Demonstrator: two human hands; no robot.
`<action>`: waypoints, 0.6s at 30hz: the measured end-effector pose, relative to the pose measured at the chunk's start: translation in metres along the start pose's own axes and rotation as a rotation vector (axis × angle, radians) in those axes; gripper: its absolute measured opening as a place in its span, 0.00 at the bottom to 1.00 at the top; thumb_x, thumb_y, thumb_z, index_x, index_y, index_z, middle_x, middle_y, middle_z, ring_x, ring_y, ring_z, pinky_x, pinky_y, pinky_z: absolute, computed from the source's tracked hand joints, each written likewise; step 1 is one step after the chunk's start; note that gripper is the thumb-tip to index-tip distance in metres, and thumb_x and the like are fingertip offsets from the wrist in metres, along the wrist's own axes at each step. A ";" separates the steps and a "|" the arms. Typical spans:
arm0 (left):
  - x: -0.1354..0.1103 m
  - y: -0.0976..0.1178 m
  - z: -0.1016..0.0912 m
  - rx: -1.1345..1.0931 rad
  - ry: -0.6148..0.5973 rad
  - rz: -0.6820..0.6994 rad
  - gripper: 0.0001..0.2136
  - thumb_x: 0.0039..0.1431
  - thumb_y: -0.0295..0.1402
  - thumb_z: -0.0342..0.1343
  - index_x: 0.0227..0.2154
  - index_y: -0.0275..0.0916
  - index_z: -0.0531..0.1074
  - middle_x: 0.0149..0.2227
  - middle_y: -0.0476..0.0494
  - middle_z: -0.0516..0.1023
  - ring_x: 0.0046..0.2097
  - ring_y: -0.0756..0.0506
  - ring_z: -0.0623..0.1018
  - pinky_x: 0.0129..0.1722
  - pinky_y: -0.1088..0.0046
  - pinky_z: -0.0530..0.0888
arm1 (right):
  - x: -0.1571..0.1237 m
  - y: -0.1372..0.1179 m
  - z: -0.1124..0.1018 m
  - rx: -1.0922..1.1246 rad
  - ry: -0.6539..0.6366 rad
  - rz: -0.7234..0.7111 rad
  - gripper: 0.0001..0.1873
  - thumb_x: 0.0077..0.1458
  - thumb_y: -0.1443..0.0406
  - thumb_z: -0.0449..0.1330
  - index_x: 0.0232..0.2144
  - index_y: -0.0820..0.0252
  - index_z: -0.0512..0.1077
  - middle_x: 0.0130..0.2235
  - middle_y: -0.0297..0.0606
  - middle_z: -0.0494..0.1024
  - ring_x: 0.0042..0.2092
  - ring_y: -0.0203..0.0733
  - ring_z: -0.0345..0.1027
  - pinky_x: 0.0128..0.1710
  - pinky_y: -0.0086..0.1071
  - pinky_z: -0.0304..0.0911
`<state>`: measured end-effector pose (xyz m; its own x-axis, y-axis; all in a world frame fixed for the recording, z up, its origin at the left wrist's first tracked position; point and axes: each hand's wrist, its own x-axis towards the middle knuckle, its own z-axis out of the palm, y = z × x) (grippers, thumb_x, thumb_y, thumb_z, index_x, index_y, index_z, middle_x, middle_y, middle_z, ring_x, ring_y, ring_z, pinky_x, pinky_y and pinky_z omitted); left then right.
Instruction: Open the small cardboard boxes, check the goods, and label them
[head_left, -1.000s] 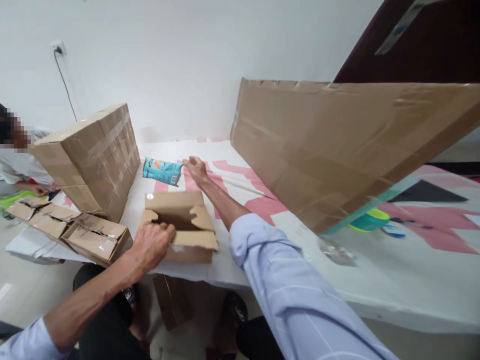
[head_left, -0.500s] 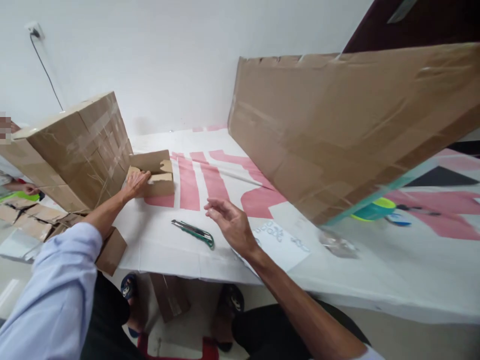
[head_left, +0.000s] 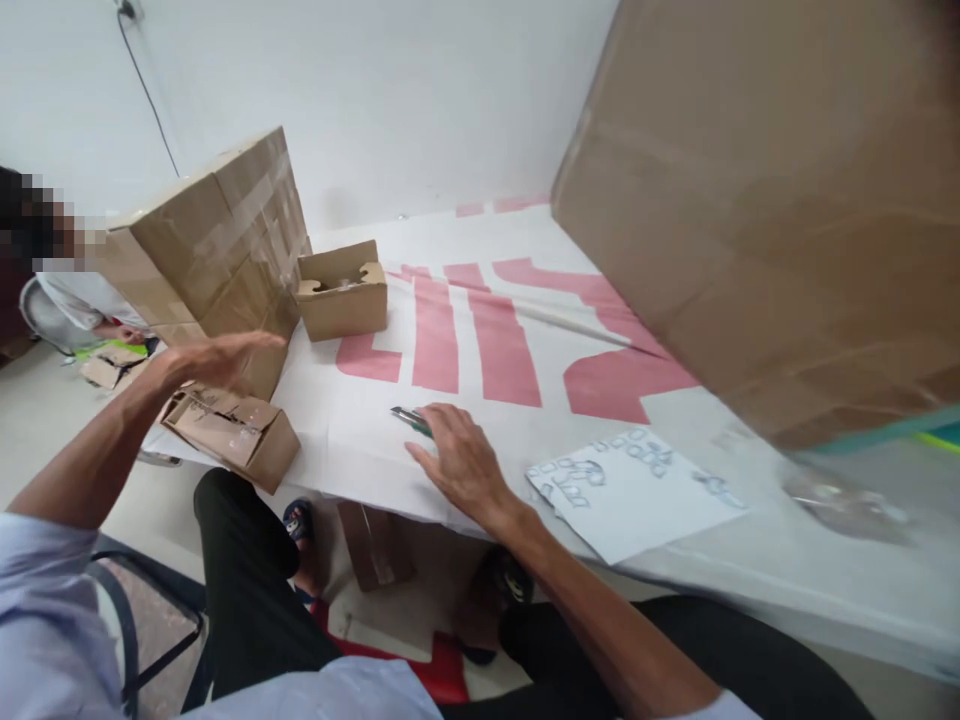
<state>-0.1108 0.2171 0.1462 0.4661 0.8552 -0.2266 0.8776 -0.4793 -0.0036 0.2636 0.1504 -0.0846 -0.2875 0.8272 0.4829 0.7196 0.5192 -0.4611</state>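
Observation:
My left hand, a little blurred, stretches out its fingers above a closed small cardboard box at the table's front left edge. I cannot tell whether it touches that box. My right hand lies over a green utility knife on the table, thumb apart from the fingers. The knife's blade end shows past the fingers; most of its handle is hidden beneath the hand. Farther back stands an open cardboard box, its front cut lower, with something unclear inside.
Stacked taped cartons stand at the left. A large cardboard carton rises on the right. Flat on the white-and-red table cover lies a sheet with drawings, near a clear plastic bag. Another person sits at far left.
My left hand has left the open box and moved toward the front left, over the closed box. My right hand has come down onto the utility knife. The view has shifted left.

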 end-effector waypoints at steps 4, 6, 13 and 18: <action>-0.078 -0.001 0.037 0.018 -0.259 -0.055 0.54 0.40 0.25 0.67 0.74 0.47 0.54 0.75 0.35 0.61 0.72 0.32 0.66 0.67 0.56 0.69 | -0.007 0.023 0.006 -0.286 -0.162 0.081 0.12 0.64 0.64 0.62 0.49 0.59 0.73 0.50 0.52 0.77 0.52 0.58 0.69 0.49 0.45 0.65; -0.087 0.002 0.054 0.095 -0.190 -0.098 0.55 0.38 0.24 0.66 0.74 0.44 0.54 0.76 0.31 0.58 0.76 0.28 0.58 0.68 0.49 0.65 | -0.010 0.032 0.011 -0.354 -0.233 0.092 0.09 0.64 0.64 0.61 0.46 0.59 0.74 0.49 0.52 0.76 0.51 0.57 0.68 0.47 0.43 0.64; -0.045 0.051 0.084 0.004 0.039 -0.010 0.50 0.48 0.41 0.71 0.73 0.43 0.56 0.67 0.29 0.69 0.67 0.26 0.71 0.68 0.43 0.60 | -0.009 0.042 0.024 -0.394 -0.240 0.140 0.07 0.64 0.68 0.56 0.43 0.58 0.73 0.47 0.49 0.76 0.50 0.54 0.66 0.46 0.41 0.61; -0.044 0.080 0.102 -0.306 0.245 0.060 0.64 0.43 0.54 0.76 0.77 0.47 0.42 0.77 0.26 0.51 0.76 0.23 0.55 0.71 0.38 0.54 | -0.009 0.048 0.015 -0.317 -0.256 0.195 0.11 0.65 0.68 0.52 0.45 0.60 0.73 0.47 0.52 0.76 0.48 0.53 0.68 0.43 0.41 0.63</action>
<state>-0.0722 0.1209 0.0560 0.4982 0.8668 0.0222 0.8232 -0.4809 0.3019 0.2913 0.1710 -0.1225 -0.2457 0.9502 0.1918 0.9224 0.2900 -0.2553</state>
